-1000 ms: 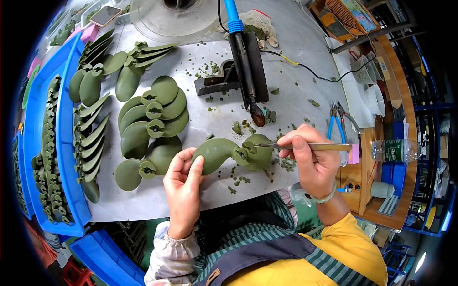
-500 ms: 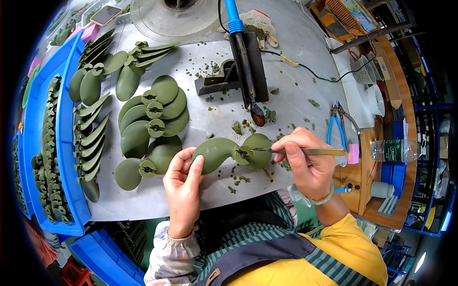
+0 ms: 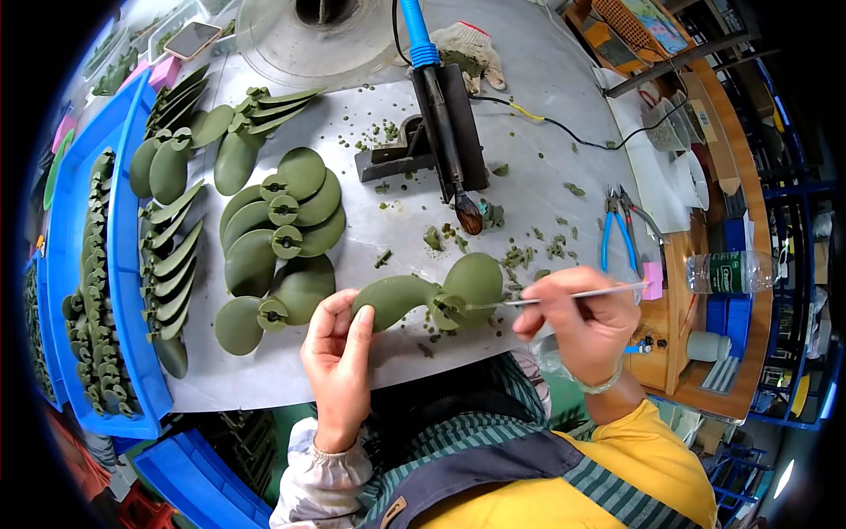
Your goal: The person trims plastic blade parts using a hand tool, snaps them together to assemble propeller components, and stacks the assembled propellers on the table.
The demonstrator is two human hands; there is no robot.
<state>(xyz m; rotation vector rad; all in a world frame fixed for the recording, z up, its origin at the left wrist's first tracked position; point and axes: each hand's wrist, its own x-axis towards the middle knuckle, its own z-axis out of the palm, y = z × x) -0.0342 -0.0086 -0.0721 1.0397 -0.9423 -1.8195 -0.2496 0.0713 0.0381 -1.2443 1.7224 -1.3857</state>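
A green plastic piece with two rounded lobes [image 3: 394, 299] is pinched at its left end by the thumb and fingers of my left hand [image 3: 340, 357]. My right hand [image 3: 577, 319] is closed around a thin metal tool [image 3: 586, 294], whose tip reaches the slotted round hub in the middle of the piece. Left of my left hand, similar green pieces [image 3: 300, 286] lie overlapped on the grey table [image 3: 388, 357]. Beyond the held piece, a blue-handled soldering iron [image 3: 438, 106] rests on a black stand, with its dark tip pointing toward me.
Blue trays [image 3: 132, 309] of green parts stand at the left. Green scraps [image 3: 520, 256] are scattered over the table. Blue-handled pliers [image 3: 617, 229], a black cable [image 3: 573, 129], a work glove [image 3: 476, 57] and a phone [image 3: 192, 40] lie around. A bottle [image 3: 730, 272] is at the right.
The view has shifted slightly. The held piece has tilted, its right lobe now standing higher above the hub. My right hand has moved a little right and down, with the tool lying flatter.
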